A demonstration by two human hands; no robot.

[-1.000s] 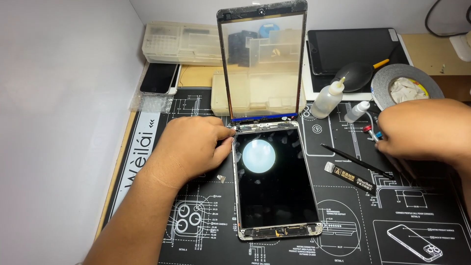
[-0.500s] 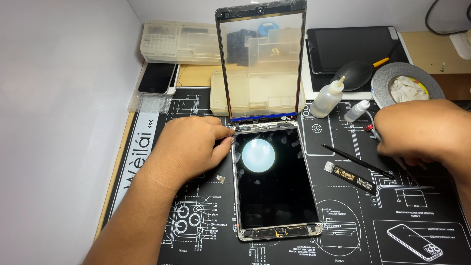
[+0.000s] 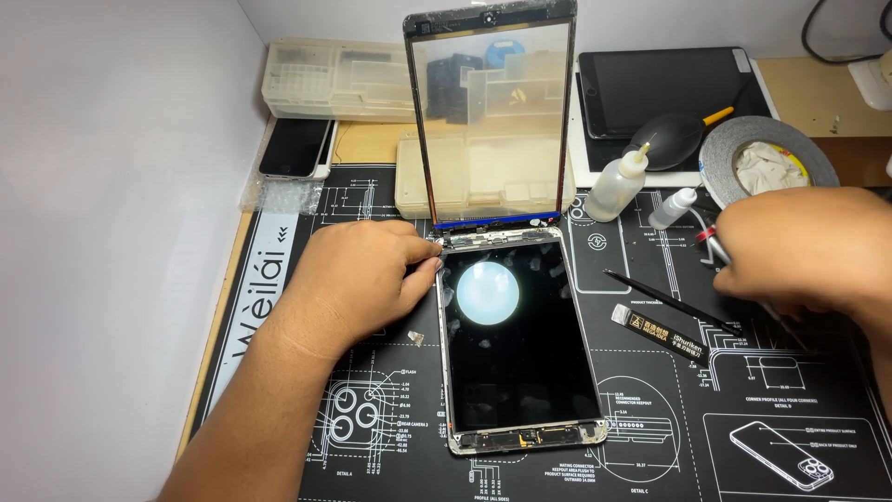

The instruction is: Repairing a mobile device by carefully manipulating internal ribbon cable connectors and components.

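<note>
Currently the left hand (image 3: pixel 358 279) rests flat on the repair mat (image 3: pixel 307 437), fingertips pressing the top left corner of the opened tablet (image 3: pixel 520 344). Its glass panel (image 3: pixel 491 112) stands upright, hinged at the tablet's top edge. The right hand (image 3: pixel 804 246) closes around what look like tweezers (image 3: pixel 714 249). A knock could topple the glass and strain its cable.

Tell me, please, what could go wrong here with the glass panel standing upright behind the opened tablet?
The glass panel stands upright at the top edge of the tablet, seemingly unsupported; it could tip and crack or strain its connection there. The left hand presses only the tablet's top left corner, so the tablet might shift. The right hand works near the small bottle and could knock it over.
</note>
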